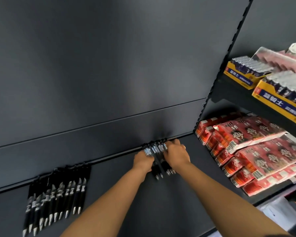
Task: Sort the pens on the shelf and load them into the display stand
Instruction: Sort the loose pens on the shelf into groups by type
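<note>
While no display stand shows anywhere, loading not begun, by the look of it; sorting under way. Nearest, toward the shelf [169,202] front-left: one row of pens [58,195], laid side by side, tips forward, apart from the hands. Farther back, at the rear edge right of centre: a second bunch [158,156], pressed between both hands. Left hand [143,161] cupped against its left side, fingers curled round the barrels; right hand [176,153] laid over its right side, fingers bent down onto them. Full closure hard to tell. Beyond, right: red packs [249,144].
</note>
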Motion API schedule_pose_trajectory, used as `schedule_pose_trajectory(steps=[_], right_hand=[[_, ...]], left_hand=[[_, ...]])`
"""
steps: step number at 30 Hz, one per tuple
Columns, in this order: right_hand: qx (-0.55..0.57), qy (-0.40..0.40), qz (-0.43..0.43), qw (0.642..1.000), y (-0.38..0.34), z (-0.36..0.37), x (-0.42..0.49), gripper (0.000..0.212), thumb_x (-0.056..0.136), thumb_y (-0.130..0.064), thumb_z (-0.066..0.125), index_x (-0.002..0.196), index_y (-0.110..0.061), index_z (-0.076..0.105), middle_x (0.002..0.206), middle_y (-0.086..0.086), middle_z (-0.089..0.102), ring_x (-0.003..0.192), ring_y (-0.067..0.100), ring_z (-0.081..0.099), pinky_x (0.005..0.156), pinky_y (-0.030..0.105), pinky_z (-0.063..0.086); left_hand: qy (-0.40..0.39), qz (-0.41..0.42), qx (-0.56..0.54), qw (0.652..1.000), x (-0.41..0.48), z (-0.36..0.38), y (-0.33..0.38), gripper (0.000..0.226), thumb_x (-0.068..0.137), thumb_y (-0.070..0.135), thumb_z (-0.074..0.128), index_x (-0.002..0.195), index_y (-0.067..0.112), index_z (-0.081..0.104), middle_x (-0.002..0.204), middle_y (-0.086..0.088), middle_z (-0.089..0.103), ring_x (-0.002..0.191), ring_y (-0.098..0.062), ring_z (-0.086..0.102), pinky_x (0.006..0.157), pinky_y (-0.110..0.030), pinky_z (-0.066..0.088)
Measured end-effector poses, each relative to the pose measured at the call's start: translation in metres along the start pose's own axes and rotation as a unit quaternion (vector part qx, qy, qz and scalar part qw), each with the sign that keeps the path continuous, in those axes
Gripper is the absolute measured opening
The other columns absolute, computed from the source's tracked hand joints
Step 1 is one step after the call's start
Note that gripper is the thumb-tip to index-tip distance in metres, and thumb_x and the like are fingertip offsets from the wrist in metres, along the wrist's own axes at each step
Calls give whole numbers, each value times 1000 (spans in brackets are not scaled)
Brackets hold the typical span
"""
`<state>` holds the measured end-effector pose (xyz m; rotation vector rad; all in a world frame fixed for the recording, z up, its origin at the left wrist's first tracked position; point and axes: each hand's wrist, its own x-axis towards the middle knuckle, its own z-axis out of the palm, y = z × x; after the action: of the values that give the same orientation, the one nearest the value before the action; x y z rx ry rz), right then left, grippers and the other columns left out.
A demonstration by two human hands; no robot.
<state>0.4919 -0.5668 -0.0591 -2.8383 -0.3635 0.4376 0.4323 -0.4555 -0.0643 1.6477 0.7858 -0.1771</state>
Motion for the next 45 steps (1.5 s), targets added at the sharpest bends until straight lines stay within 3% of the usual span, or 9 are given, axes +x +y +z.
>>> schedule_pose_trajectory(steps=[3, 5, 8, 14, 17, 19, 27, 36, 45], right_hand=[[2, -19, -10, 1000, 4, 1, 1, 37, 96, -20, 46, 132, -11, 45, 134, 15, 36, 124, 38, 37, 91, 44, 45], [2, -23, -17, 1000, 4, 0, 0, 37, 96, -20, 45, 132, -12, 45, 135, 15, 37, 124, 38, 37, 91, 43, 45], [-7, -15, -19, 1000, 3, -2, -4, 36, 96, -22, 45, 130, -13, 46, 133, 12, 38, 122, 36, 39, 89, 43, 45], [-49, 27, -78, 995, -13, -4, -19, 36, 96, -24, 43, 132, -18, 47, 133, 9, 42, 121, 32, 42, 92, 42, 42], [-64, 42, -127, 989, -32, -3, -31, 34, 96, -24, 44, 129, -16, 49, 130, 9, 45, 119, 31, 44, 90, 39, 43], [-84, 51, -165, 981, -48, 0, -38, 33, 96, -26, 44, 127, -16, 51, 128, 8, 47, 118, 30, 46, 90, 37, 42], [-132, 62, -272, 951, -161, 31, -89, 31, 96, -32, 43, 122, -17, 53, 125, 7, 50, 118, 31, 46, 93, 40, 39], [-108, 39, -353, 929, -317, 95, -168, 32, 96, -33, 45, 123, -21, 55, 124, 4, 51, 118, 27, 46, 94, 39, 41], [-119, -42, -392, 911, -409, 143, -205, 33, 96, -33, 45, 126, -22, 52, 126, 6, 51, 118, 29, 48, 93, 39, 41]], left_hand=[[-9, 25, 62, 998, 0, 7, -2, 24, 87, 3, 45, 99, 15, 61, 113, -11, 57, 94, -24, 57, 68, -29, 52], [-9, 60, 146, 987, -2, 5, -6, 34, 86, 5, 46, 117, 14, 55, 118, -13, 53, 107, -28, 54, 82, -31, 51], [29, 102, 211, 972, -7, -3, -15, 37, 88, 8, 47, 125, 12, 50, 122, -12, 49, 114, -25, 50, 92, -25, 42], [17, 132, 264, 955, -17, -21, -22, 32, 90, 12, 51, 123, 13, 50, 127, -9, 50, 112, -22, 53, 87, -21, 41], [30, 155, 303, 940, -26, -41, -24, 30, 92, 17, 51, 122, 16, 50, 126, -6, 51, 110, -21, 53, 92, -27, 45], [48, 164, 344, 923, -34, -62, -26, 29, 93, 22, 50, 122, 20, 50, 125, -3, 50, 112, -20, 53, 93, -34, 47], [145, 175, 413, 882, -81, -193, -65, 22, 93, 24, 47, 114, 20, 51, 115, -2, 52, 107, -22, 53, 81, -36, 49], [205, 141, 460, 852, -147, -361, -148, 18, 92, 25, 45, 107, 18, 51, 114, -4, 56, 107, -25, 54, 77, -37, 46], [231, 79, 442, 863, -175, -461, -208, 20, 92, 25, 43, 108, 19, 53, 115, -4, 57, 109, -27, 55, 80, -37, 46]])
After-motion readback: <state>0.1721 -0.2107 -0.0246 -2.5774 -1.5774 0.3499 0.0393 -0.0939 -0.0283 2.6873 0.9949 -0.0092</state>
